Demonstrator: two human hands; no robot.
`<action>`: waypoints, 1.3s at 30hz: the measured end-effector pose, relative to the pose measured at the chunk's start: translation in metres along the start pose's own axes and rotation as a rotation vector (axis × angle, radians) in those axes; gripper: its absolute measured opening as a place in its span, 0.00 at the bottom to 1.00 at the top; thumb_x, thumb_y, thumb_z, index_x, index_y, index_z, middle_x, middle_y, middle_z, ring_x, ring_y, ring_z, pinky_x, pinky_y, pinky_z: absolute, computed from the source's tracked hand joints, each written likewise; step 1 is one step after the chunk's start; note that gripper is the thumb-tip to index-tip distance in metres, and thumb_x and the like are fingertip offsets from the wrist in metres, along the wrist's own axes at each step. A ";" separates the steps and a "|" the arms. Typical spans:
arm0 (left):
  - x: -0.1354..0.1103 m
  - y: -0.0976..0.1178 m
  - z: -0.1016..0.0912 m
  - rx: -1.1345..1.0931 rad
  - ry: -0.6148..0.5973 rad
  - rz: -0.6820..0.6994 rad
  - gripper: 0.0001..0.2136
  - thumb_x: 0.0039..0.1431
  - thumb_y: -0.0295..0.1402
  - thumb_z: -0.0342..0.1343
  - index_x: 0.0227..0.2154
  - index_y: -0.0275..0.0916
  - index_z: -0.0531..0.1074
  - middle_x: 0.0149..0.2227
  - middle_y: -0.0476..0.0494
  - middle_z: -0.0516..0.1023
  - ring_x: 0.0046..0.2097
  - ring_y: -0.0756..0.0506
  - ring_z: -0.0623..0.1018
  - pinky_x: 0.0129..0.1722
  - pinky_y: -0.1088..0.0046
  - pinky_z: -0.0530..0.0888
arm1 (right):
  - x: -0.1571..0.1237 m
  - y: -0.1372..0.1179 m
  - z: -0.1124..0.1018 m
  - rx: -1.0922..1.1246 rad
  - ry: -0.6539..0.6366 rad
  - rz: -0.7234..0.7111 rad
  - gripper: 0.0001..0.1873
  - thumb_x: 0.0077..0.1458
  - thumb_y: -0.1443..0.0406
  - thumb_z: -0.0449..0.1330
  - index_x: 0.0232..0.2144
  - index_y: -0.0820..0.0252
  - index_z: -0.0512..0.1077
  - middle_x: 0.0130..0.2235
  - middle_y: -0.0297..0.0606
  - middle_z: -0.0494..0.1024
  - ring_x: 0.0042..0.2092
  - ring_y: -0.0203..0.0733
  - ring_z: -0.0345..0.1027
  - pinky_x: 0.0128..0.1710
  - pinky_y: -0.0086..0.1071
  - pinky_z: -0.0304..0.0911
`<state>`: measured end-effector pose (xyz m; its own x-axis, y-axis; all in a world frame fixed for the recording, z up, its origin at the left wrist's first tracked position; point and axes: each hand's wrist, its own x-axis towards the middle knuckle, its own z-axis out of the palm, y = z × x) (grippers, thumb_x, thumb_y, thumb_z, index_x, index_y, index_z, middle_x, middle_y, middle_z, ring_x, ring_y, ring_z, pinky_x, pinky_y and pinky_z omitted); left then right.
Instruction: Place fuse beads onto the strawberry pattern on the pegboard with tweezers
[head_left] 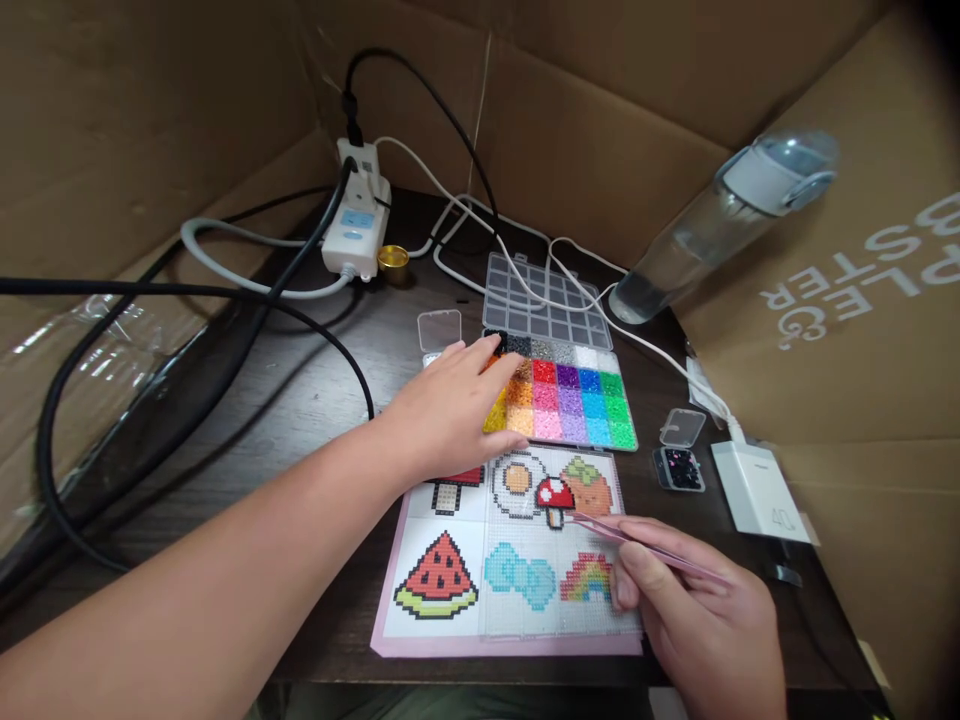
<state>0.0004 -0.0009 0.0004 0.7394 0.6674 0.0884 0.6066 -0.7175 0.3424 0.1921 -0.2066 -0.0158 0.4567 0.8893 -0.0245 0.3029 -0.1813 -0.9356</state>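
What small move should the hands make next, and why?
Probably ease the pink tweezers in the right hand slightly toward the red-capped mushroom: their tips sit close beside its stem, while the left hand is over the bead case. Whether the tips grip anything is too small to tell.

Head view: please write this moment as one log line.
left hand: over bead box; right hand: holds tweezers, tips near mushroom; pegboard: on sheet

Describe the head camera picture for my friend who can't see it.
A person's right hand holds pink tweezers at a small bead mushroom on a clear pegboard, while the left hand covers part of a box of colorful beads.
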 end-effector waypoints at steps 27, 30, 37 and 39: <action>-0.004 -0.001 0.002 0.015 0.014 0.025 0.40 0.52 0.54 0.60 0.63 0.37 0.57 0.67 0.26 0.56 0.68 0.33 0.58 0.66 0.52 0.56 | 0.091 -0.049 0.068 0.185 0.007 -0.033 0.11 0.53 0.62 0.66 0.37 0.63 0.81 0.18 0.33 0.76 0.19 0.32 0.68 0.21 0.26 0.68; -0.004 -0.001 0.002 0.016 0.022 0.028 0.40 0.53 0.53 0.59 0.63 0.38 0.56 0.67 0.27 0.56 0.68 0.33 0.58 0.65 0.53 0.56 | 0.093 -0.048 0.069 0.184 -0.007 -0.032 0.11 0.53 0.62 0.66 0.37 0.62 0.81 0.19 0.33 0.76 0.20 0.32 0.68 0.21 0.27 0.68; -0.003 0.000 0.001 0.005 0.019 0.025 0.39 0.53 0.52 0.60 0.63 0.37 0.58 0.67 0.26 0.57 0.67 0.33 0.59 0.65 0.53 0.56 | 0.095 -0.050 0.073 0.156 -0.012 -0.004 0.11 0.51 0.61 0.66 0.35 0.64 0.80 0.18 0.33 0.76 0.20 0.34 0.69 0.23 0.29 0.69; -0.003 0.001 0.000 -0.004 0.011 0.018 0.39 0.54 0.52 0.60 0.63 0.37 0.58 0.67 0.26 0.56 0.67 0.32 0.59 0.65 0.52 0.56 | 0.095 -0.050 0.074 0.160 -0.019 -0.002 0.12 0.51 0.61 0.66 0.35 0.64 0.80 0.19 0.33 0.76 0.20 0.34 0.69 0.23 0.29 0.69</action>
<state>-0.0014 -0.0034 0.0005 0.7470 0.6565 0.1046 0.5922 -0.7286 0.3442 0.1590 -0.0820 0.0022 0.4402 0.8975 -0.0279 0.1660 -0.1119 -0.9798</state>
